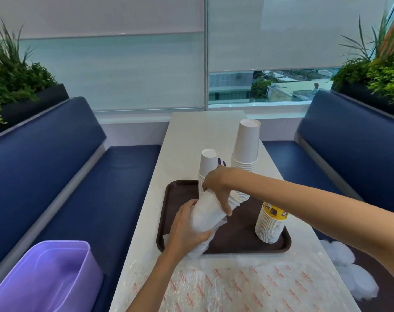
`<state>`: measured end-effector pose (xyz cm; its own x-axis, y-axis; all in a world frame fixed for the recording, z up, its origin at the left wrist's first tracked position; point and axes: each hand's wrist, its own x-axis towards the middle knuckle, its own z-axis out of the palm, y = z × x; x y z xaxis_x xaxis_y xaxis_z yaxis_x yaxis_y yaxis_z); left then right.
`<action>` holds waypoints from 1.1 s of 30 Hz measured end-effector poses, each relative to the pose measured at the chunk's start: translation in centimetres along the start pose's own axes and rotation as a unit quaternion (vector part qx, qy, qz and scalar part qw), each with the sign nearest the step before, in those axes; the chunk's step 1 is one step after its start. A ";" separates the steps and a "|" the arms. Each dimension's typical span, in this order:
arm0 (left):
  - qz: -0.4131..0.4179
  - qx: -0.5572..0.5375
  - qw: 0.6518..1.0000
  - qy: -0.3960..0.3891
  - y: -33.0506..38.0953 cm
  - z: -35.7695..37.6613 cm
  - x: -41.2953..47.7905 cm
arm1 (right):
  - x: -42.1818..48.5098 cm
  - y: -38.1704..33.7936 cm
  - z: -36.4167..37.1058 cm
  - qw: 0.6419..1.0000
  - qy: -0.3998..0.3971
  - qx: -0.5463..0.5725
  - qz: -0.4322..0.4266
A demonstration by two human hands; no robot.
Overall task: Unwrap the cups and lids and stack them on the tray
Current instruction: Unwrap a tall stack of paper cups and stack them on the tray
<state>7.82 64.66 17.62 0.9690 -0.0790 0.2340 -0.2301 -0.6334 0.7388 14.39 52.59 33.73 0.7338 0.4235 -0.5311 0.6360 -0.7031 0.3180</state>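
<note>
Brown tray [236, 235] sits mid-bench on the white bench [187, 136].

Held stack of white cups [208, 212], tilted over the tray's near-left part and clear of its surface. Its rims point up and right, and loose clear plastic wrap [205, 244] hangs at the lower end.

Left grip [187, 226]: fingers curled round the stack's lower, wrapped end. Right grip [216, 188]: fingers and thumb curled round the upper part, just below the rims.

On the tray, three upturned stacks: a short white stack with a purple stripe [208, 167] far left, behind the right grip; a tall white stack [245, 152] far right; a yellow-printed stack [271, 224] at the near right corner.

Bubble wrap with red print [247, 282] covers the near bench. A purple bin [50, 278] stands on the left blue seat; bagged lids [349, 273] lie on the right seat.
</note>
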 end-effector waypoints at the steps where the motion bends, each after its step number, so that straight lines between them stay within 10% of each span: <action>1: 0.005 0.004 1.000 0.002 -0.1 0.0 0.0 | 0.2 -0.4 0.4 0.999 0.013 -0.037 -0.002; 7: -0.031 -0.010 0.999 0.016 -0.6 0.3 0.2 | -0.8 1.9 0.1 0.997 0.055 -0.038 0.041; 12: -0.089 -0.058 0.993 0.050 -0.8 0.2 0.8 | -4.5 8.8 -1.2 0.952 0.174 0.234 0.094; 20: -0.062 -0.109 0.991 0.051 0.5 0.4 1.7 | -3.1 14.5 0.7 0.585 0.488 0.625 0.173; 22: -0.059 -0.111 0.991 0.049 0.9 0.3 1.9 | -2.3 15.5 1.2 0.542 0.503 0.643 0.198; 33: -0.072 -0.111 0.990 0.042 1.0 0.2 2.7 | 2.6 16.1 3.7 0.566 0.456 0.642 0.246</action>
<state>10.21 63.64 18.80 0.9844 0.0711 0.1610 -0.1128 -0.4477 0.8870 25.69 40.27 34.57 0.9370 -0.2962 0.1851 0.0332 -0.4521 -0.8914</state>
